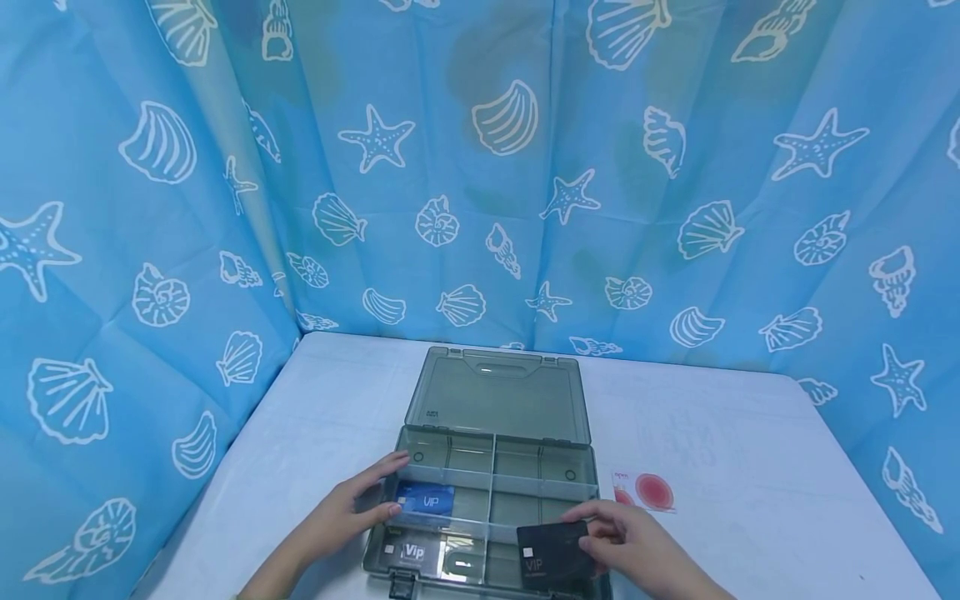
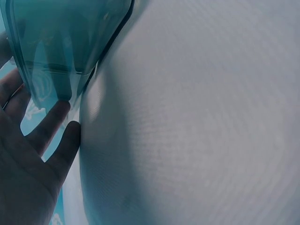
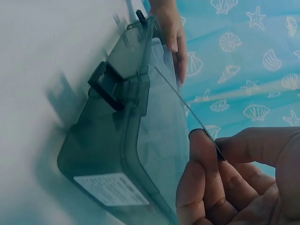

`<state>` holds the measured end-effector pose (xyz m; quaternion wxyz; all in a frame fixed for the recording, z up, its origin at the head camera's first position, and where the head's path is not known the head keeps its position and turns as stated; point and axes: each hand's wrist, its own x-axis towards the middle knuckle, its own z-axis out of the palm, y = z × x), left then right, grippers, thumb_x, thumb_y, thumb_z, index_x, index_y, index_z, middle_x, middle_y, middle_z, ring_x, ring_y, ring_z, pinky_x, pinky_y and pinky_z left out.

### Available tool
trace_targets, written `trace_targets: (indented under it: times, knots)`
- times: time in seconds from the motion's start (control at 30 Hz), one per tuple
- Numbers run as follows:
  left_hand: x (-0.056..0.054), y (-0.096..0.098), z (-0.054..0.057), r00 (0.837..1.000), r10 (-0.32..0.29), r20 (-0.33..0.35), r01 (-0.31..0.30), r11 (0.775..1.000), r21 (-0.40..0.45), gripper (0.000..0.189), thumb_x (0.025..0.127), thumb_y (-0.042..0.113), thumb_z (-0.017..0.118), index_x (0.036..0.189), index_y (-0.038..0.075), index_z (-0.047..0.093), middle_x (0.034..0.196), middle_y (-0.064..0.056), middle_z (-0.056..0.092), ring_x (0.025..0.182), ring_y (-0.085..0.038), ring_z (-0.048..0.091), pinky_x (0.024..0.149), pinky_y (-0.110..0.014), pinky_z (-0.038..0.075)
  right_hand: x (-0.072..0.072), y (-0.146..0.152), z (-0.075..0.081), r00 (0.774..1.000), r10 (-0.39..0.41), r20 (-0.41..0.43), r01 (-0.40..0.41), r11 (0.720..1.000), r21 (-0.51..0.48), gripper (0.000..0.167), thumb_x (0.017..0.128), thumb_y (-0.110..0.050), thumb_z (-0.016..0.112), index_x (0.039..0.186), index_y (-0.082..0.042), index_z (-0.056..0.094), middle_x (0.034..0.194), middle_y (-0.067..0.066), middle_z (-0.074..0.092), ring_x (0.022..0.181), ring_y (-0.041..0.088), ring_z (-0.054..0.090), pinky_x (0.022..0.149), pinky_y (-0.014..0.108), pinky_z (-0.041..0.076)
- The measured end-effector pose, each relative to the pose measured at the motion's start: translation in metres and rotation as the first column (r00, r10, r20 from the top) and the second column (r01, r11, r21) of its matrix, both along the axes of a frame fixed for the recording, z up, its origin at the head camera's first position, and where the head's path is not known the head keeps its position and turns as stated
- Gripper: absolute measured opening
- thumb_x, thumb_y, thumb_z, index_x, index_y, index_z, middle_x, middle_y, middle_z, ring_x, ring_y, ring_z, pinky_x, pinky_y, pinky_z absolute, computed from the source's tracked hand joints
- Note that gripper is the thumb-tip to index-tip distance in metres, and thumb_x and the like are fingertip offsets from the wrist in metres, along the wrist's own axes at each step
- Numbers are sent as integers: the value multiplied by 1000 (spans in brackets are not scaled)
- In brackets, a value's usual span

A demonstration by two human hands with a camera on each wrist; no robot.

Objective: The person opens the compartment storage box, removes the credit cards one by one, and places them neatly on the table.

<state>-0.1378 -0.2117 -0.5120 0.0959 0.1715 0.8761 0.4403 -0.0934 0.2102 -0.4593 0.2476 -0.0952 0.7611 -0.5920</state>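
Observation:
My right hand (image 1: 630,542) pinches a black VIP card (image 1: 555,557) between thumb and fingers, over the near right compartment of a grey see-through divided box (image 1: 491,492). In the right wrist view the card (image 3: 185,104) shows edge-on, tilted above the box's rim. My left hand (image 1: 348,508) rests against the box's left side, thumb and a fingertip at the rim. The left wrist view shows the left hand's fingers (image 2: 49,124) fairly straight against the wall. A blue VIP card (image 1: 425,498) lies in the middle left compartment, and a dark Vip card (image 1: 411,550) in the near left one.
The box's lid (image 1: 498,392) is folded back flat toward the curtain. A white card with red circles (image 1: 645,490) lies on the white table (image 1: 720,450) right of the box. Two latches, one a black latch (image 3: 110,84), stick out from the box's front. A blue shell-print curtain (image 1: 450,183) surrounds the table.

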Motion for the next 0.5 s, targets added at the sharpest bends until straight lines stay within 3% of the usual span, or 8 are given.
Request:
trace_targets:
  times: [0.33, 0.5]
  knots:
    - [0, 0, 0, 1000, -7, -7, 7, 1000, 8, 67, 96, 38, 71, 154, 18, 46, 164, -5, 35, 151, -36, 27, 119, -60, 27, 0, 17, 1, 994, -73, -87, 83, 990, 111, 30, 99, -3, 59, 128, 0, 64, 91, 10, 63, 92, 26, 65, 79, 42, 65]
    - [-1, -1, -1, 1000, -9, -12, 9, 1000, 9, 67, 96, 38, 71, 154, 19, 46, 164, -4, 35, 151, -35, 27, 119, -60, 28, -1, 25, 2, 985, -141, -104, 158, 970, 186, 28, 99, -3, 59, 126, -4, 66, 106, 11, 64, 91, 25, 62, 79, 41, 63]
